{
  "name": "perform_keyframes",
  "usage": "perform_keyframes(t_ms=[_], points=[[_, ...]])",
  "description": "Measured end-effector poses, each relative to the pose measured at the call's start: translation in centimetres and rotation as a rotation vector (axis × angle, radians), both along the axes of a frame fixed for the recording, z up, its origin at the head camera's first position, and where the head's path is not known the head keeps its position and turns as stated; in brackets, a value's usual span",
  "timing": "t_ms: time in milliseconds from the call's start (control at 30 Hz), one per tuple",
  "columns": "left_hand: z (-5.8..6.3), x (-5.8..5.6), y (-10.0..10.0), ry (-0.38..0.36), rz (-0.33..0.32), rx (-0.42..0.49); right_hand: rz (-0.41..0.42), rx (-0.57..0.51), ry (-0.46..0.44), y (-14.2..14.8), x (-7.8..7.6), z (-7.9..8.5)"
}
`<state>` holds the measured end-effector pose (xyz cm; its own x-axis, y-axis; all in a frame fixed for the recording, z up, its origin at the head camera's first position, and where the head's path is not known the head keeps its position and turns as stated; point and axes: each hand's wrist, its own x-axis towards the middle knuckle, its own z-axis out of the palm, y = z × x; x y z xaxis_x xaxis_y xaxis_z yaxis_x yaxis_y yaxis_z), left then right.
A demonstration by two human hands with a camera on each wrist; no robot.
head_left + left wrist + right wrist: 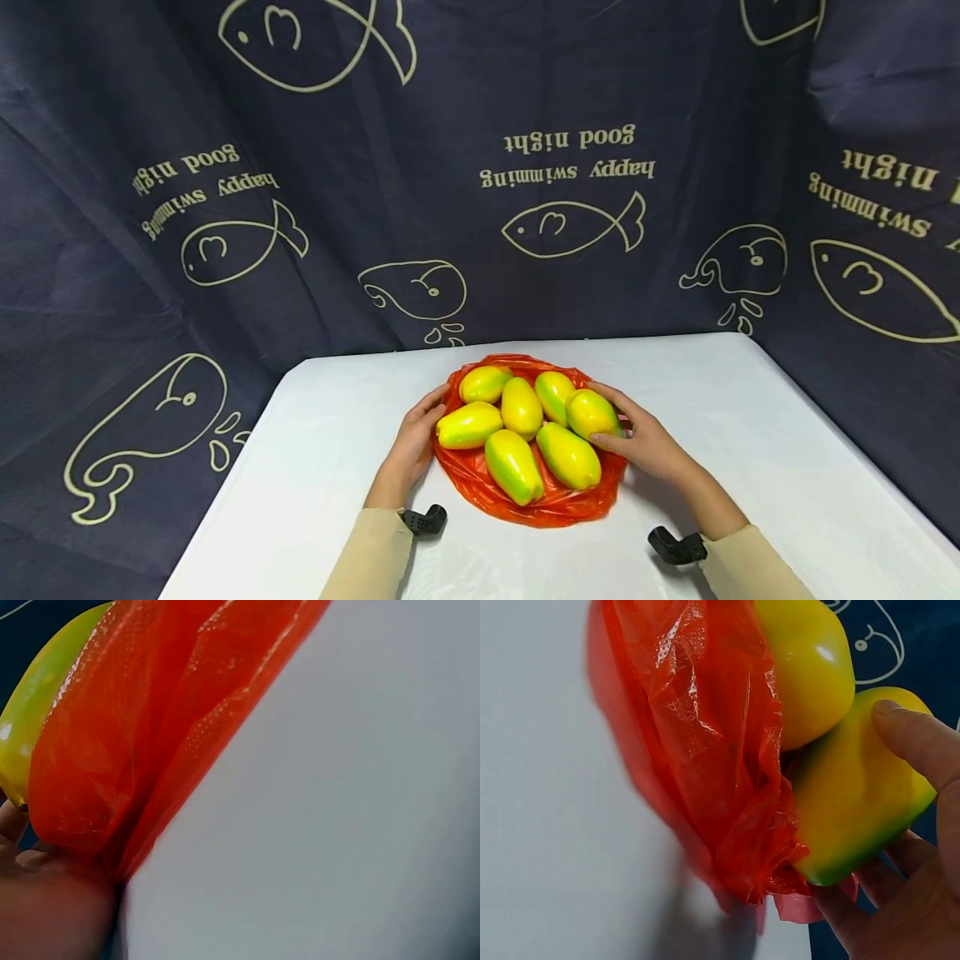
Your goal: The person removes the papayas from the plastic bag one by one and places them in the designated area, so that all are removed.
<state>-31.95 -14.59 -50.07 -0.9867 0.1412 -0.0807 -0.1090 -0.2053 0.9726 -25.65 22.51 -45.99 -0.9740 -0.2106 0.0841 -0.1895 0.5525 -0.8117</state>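
Several glossy yellow-green papayas [522, 408] lie on a crumpled red plastic bag [480, 483], spread on the table. With the thumb over the top and the fingers at its far side and below, my right hand [651, 443] grips the rightmost papaya [862, 780]. At the bag's left edge rests my left hand [414, 435], its fingers lightly bent beside the leftmost papaya [468, 425]. In the left wrist view the red film [97, 772] comes down to the palm, and part of the hand is cut off by the frame.
A white-covered table [300, 500] extends on both sides of the bag. Behind and beside it hangs a dark blue curtain [465, 100] printed with fish, whales and upside-down lettering. Black wrist mounts [677, 547] sit near both sleeve cuffs.
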Motion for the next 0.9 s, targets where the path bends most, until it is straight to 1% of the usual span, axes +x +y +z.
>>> perform_keyframes(t_ms=[200, 333, 467, 700, 900], points=[[-0.1, 0.3, 0.0, -0.012, 0.015, -0.033, -0.016, -0.026, -0.004, -0.1, 0.1, -0.2], [-0.3, 0.4, -0.1, -0.009, 0.018, -0.023, -0.024, -0.033, 0.000, -0.1, 0.2, -0.3], [-0.3, 0.5, -0.2, -0.001, 0.018, -0.004, -0.030, -0.042, 0.023, 0.1, 0.2, -0.2], [0.1, 0.5, 0.1, 0.058, -0.001, 0.033, -0.073, -0.033, 0.106, 0.8, 0.3, 0.1], [0.3, 0.7, 0.2, 0.101, 0.016, 0.048, -0.104, -0.038, 0.119, 1.4, 0.3, 0.7]])
